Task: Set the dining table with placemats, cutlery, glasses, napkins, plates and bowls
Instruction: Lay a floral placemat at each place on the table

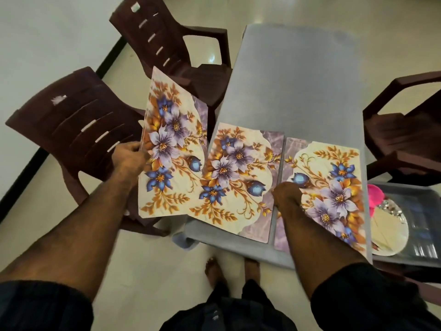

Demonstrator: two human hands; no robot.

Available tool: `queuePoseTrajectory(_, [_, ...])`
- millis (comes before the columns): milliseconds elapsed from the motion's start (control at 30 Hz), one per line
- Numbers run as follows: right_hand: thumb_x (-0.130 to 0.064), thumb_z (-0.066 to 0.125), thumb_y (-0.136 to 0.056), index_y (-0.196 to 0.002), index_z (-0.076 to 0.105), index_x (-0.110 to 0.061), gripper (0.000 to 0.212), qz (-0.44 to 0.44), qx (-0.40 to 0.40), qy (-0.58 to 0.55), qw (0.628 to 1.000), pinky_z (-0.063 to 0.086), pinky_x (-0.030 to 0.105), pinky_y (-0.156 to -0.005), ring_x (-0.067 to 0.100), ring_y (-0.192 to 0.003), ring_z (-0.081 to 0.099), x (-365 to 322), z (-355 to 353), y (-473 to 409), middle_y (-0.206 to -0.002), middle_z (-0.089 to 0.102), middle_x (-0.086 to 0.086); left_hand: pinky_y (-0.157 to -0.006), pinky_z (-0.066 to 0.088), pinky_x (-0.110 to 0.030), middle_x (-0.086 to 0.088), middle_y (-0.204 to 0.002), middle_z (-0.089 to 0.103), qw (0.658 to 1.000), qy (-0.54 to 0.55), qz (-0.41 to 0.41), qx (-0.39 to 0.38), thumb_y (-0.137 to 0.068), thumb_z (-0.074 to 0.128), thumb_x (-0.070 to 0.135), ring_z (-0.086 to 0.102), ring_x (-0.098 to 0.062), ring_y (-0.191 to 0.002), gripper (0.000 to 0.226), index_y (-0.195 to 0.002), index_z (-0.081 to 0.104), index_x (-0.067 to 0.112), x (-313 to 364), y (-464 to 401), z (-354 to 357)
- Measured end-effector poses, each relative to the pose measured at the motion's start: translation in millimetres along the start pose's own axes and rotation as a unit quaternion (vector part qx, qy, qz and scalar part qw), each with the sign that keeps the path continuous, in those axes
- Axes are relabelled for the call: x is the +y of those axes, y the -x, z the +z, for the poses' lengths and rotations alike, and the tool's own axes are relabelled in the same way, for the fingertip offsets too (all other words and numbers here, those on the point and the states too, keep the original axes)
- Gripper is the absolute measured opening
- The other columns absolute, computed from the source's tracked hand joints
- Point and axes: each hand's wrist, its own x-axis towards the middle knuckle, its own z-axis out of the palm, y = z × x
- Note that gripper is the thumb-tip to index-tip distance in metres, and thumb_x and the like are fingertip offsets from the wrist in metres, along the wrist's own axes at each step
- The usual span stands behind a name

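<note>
Left hand grips a stack of floral placemats, tilted up off the grey table's left edge. Two more lie flat along the near edge, side by side: middle placemat, right placemat. Right hand presses their seam; finger position unclear.

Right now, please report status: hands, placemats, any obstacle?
Left hand grips spare floral placemats off-table. Right hand presses right floral placemat; middle floral placemat laid on grey table. No obstacle seen.
</note>
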Motion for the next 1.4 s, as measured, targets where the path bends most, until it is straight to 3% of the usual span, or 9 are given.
queuePoseTrajectory(133, [-0.03,0.061,-0.101,-0.125,0.069,-0.015,0.03,0.026,-0.01,-0.138,0.99,0.058,0.033,-0.091,0.029,-0.118,0.067,1.0,-7.4,-6.0,-0.128,0.069,0.008,-0.069,0.066,-0.046,0.001,-0.08,0.079,0.999,-0.011,0.028,0.035,-0.075,0.091,0.04,0.078,-0.023,-0.073,0.021,-0.084,0.081,0.024,15.1,11.7,-9.9])
queuePoseTrajectory(267, [-0.037,0.075,-0.091,-0.125,0.067,-0.009,0.045,0.079,0.026,-0.23,0.97,0.057,0.042,-0.09,0.037,-0.115,0.068,-7.4,-31.5,7.2,-0.126,0.07,0.015,-0.064,0.063,-0.038,0.001,-0.075,0.077,0.996,-0.017,0.055,0.071,-0.086,0.085,0.038,0.074,-0.02,-0.069,0.02,-0.073,0.076,0.025,26.5,33.1,-22.9])
queuePoseTrajectory(433, [-0.046,0.069,-0.094,-0.122,0.073,-0.015,0.041,-0.136,-0.041,-0.274,0.951,0.048,0.034,-0.101,0.029,-0.12,0.064,-64.1,-78.1,13.1,-0.13,0.069,0.005,-0.07,0.065,-0.039,0.003,-0.082,0.08,0.995,0.056,0.055,0.065,-0.077,0.091,0.04,0.078,-0.019,-0.075,0.022,-0.088,0.081,0.023,21.9,61.6,-67.5])
queuePoseTrajectory(533, [-0.05,0.075,-0.091,-0.13,0.066,-0.013,0.055,-0.205,-0.082,-0.404,0.888,0.048,0.034,-0.102,0.026,-0.118,0.063,-121.5,-114.8,34.1,-0.133,0.066,0.004,-0.061,0.061,-0.027,0.004,-0.074,0.079,0.991,0.107,0.06,0.059,-0.083,0.089,0.023,0.073,-0.012,-0.064,0.01,-0.082,0.079,0.019,15.1,90.3,-95.7])
queuePoseTrajectory(700, [-0.049,0.076,-0.091,-0.134,0.056,-0.017,0.058,-0.278,-0.168,-0.483,0.813,0.057,0.043,-0.083,0.028,-0.104,0.067,-213.8,-157.5,83.1,-0.109,0.068,0.006,-0.066,0.063,-0.036,-0.018,-0.098,0.08,0.976,0.214,0.007,0.044,-0.082,0.08,-0.003,0.076,-0.032,-0.078,0.021,-0.103,0.079,0.0,-22.9,120.3,-164.4])
queuePoseTrajectory(867, [-0.027,0.085,-0.087,-0.095,0.076,-0.009,0.021,-0.337,-0.208,-0.491,0.776,0.057,0.033,-0.064,0.028,-0.08,0.072,-299.3,-139.8,123.3,-0.094,0.079,0.014,-0.092,0.06,-0.058,-0.033,-0.117,0.072,0.95,0.305,-0.032,0.062,-0.082,0.072,-0.012,0.07,-0.042,-0.095,0.031,-0.113,0.075,-0.007,-104.3,133.6,-231.6])
queuePoseTrajectory(967, [-0.011,0.081,-0.088,-0.096,0.075,-0.008,0.01,-0.363,-0.236,-0.474,0.767,0.06,0.04,-0.074,0.033,-0.086,0.074,-360.0,-119.5,167.3,-0.095,0.079,0.016,-0.092,0.06,-0.057,-0.029,-0.115,0.074,0.939,0.33,-0.058,0.075,-0.084,0.077,-0.002,0.072,-0.041,-0.095,0.025,-0.109,0.078,-0.002,-161.7,141.4,-280.3])
queuePoseTrajectory(1167, [-0.005,0.083,-0.085,-0.106,0.076,-0.005,0.023,-0.405,-0.232,-0.436,0.769,0.059,0.03,-0.065,0.025,-0.081,0.074,-491.1,-72.4,250.8,-0.098,0.079,0.012,-0.071,0.062,-0.036,-0.012,-0.107,0.079,0.931,0.336,-0.116,0.084,-0.098,0.067,0.007,0.073,-0.027,-0.089,0.022,-0.118,0.076,0.01,-270.7,150.8,-393.5])
queuePoseTrajectory(1400, [-0.005,0.085,-0.082,-0.104,0.078,-0.006,0.023,-0.439,-0.256,-0.416,0.754,0.063,0.035,-0.072,0.024,-0.079,0.075,-612.4,-47.3,334.0,-0.098,0.079,0.016,-0.085,0.063,-0.047,-0.017,-0.116,0.077,0.93,0.332,-0.141,0.071,-0.102,0.068,0.018,0.076,-0.032,-0.103,0.025,-0.125,0.073,0.01,-328.2,164.4,-523.3])
